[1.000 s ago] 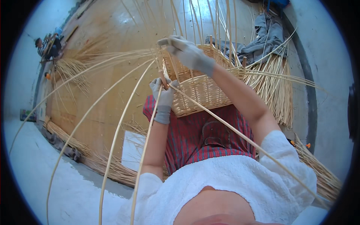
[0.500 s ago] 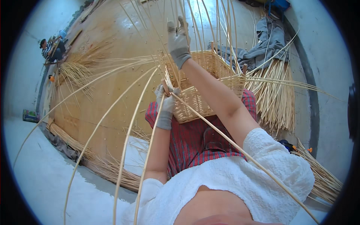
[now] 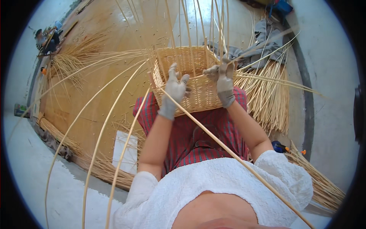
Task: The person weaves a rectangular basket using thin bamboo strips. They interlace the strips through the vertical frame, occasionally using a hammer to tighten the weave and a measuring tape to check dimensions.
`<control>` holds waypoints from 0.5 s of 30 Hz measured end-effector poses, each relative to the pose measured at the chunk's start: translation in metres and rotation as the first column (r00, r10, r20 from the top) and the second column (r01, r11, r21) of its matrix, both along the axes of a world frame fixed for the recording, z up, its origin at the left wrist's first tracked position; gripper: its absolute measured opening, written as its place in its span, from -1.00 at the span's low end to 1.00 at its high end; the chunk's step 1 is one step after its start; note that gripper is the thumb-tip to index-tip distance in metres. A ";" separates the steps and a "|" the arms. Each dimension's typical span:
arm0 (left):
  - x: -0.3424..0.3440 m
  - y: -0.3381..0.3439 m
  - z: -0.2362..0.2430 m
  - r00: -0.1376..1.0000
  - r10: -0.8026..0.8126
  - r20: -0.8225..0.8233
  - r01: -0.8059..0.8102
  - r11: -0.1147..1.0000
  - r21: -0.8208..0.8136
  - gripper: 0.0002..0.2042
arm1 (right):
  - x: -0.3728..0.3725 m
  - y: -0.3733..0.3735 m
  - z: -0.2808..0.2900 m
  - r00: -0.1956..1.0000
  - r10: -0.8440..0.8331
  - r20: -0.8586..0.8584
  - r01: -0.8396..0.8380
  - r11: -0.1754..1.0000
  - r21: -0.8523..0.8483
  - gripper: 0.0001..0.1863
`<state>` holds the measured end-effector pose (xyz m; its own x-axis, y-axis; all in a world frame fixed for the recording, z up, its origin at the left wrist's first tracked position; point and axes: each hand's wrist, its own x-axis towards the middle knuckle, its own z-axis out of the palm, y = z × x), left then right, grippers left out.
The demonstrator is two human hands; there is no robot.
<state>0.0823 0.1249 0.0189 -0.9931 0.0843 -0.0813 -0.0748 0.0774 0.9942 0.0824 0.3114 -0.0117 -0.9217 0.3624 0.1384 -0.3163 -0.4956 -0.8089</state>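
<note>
A pale woven wicker basket [image 3: 202,93] sits on my lap, with long upright canes rising from its rim and others bending outward. My left hand [image 3: 174,91], in a grey-white glove, is at the basket's near wall, fingers spread and apart. At the near right corner my right hand [image 3: 224,80], gloved alike, has its fingers closed on a cane [image 3: 263,44] that runs blurred to the upper right. A thick cane [image 3: 225,145] slants from the near left corner across my body. Part of the basket's near wall is hidden behind my left hand.
Bundles of loose canes lie at the right [image 3: 268,97], the lower right [image 3: 316,175] and the far left [image 3: 72,66]. Grey cloth [image 3: 263,42] lies at the back right. A person [image 3: 46,41] sits far left. Several bent canes [image 3: 101,143] reach toward my left side.
My right hand has come down from above the basket to its near right corner. The left hand has left the near left corner and opened at the front wall.
</note>
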 end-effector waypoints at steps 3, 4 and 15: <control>-0.035 -0.002 -0.021 0.952 -0.215 0.216 0.202 0.976 0.078 -0.81 | -0.018 0.020 -0.008 0.988 0.132 -0.076 -0.123 0.987 0.105 -0.74; -0.034 0.008 -0.027 0.966 -0.151 0.209 0.139 0.988 0.072 -0.76 | -0.031 0.017 -0.005 0.983 0.110 -0.145 -0.080 0.978 0.195 -0.75; -0.029 0.014 -0.027 0.986 -0.133 0.102 0.120 0.985 0.125 -0.76 | -0.029 0.058 -0.033 0.770 0.368 -0.521 -0.339 0.928 0.155 -0.67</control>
<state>0.0532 0.1386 -0.0079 -0.9595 0.2239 -0.1707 -0.1807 -0.0244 0.9832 0.0534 0.3698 -0.0450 -0.7579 0.0047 0.6523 -0.5128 -0.6223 -0.5914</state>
